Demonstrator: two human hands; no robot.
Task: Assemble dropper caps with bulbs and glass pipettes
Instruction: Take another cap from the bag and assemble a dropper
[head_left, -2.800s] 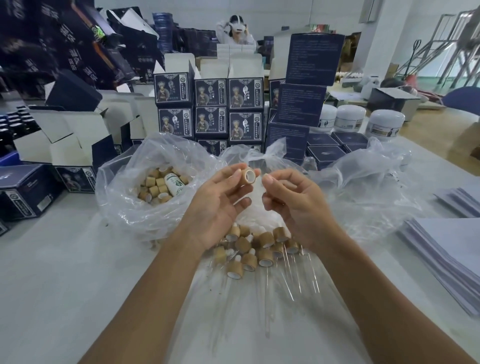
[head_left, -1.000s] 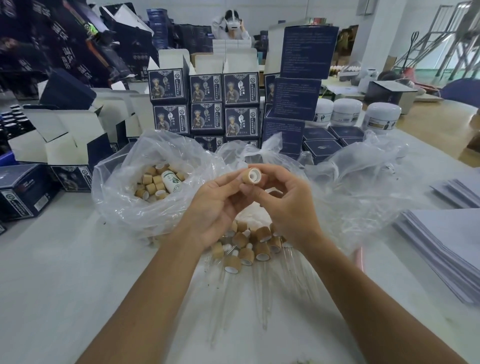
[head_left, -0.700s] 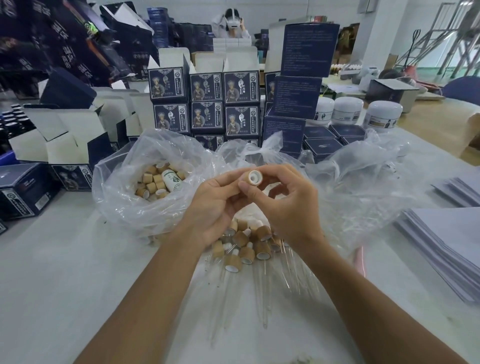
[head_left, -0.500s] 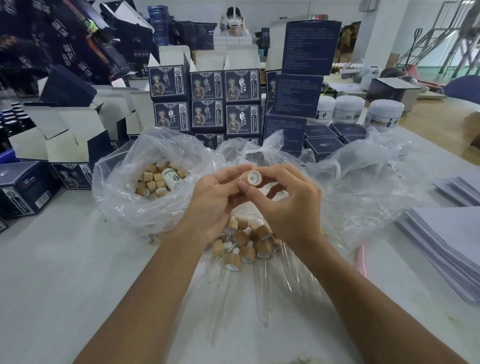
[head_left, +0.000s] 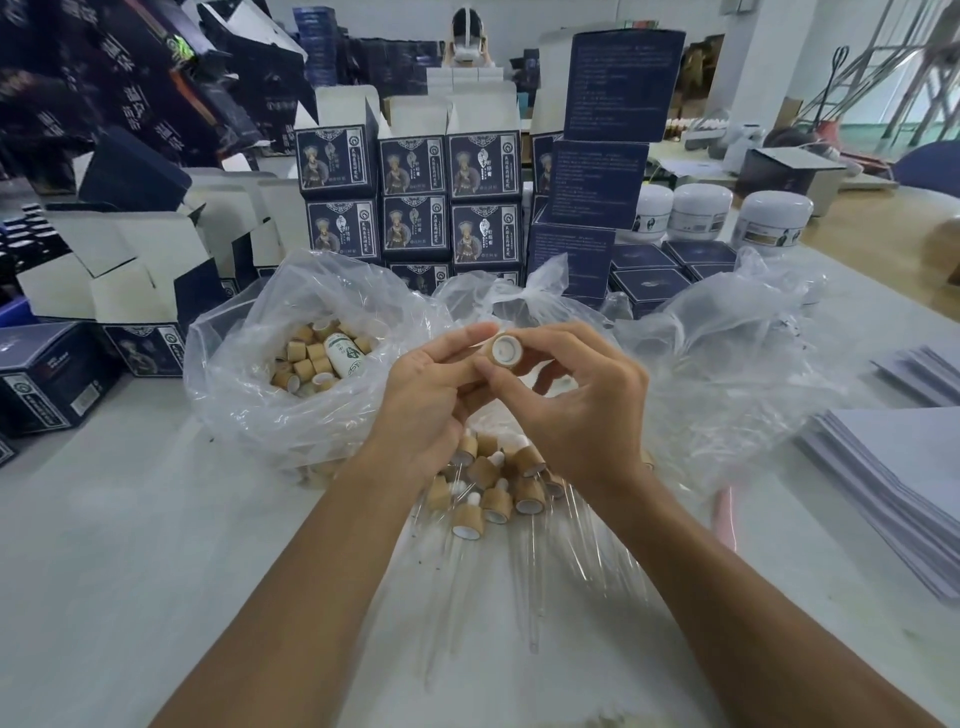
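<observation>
A bamboo-coloured dropper cap (head_left: 505, 349) with a white inside is held up at mid-frame, open end toward me. My left hand (head_left: 426, 400) pinches it from the left with thumb and fingers. My right hand (head_left: 574, 410) pinches it from the right, thumb below and index finger above. Below the hands lies a pile of assembled droppers (head_left: 491, 483) with glass pipettes (head_left: 532, 582) pointing toward me on clear plastic. A clear bag (head_left: 249, 395) at the left holds several loose bamboo caps (head_left: 306, 358).
Stacked dark blue product boxes (head_left: 415, 202) stand behind the bags, open white-lined cartons (head_left: 130, 260) at the left, white jars (head_left: 701, 210) at the back right. Crumpled clear bags (head_left: 727, 353) lie right of the hands. Paper stacks (head_left: 893, 467) sit at the table's right edge.
My hands came together: the right hand, apart from the cap earlier, now pinches it with the left. Over the last second the cap has stayed almost still.
</observation>
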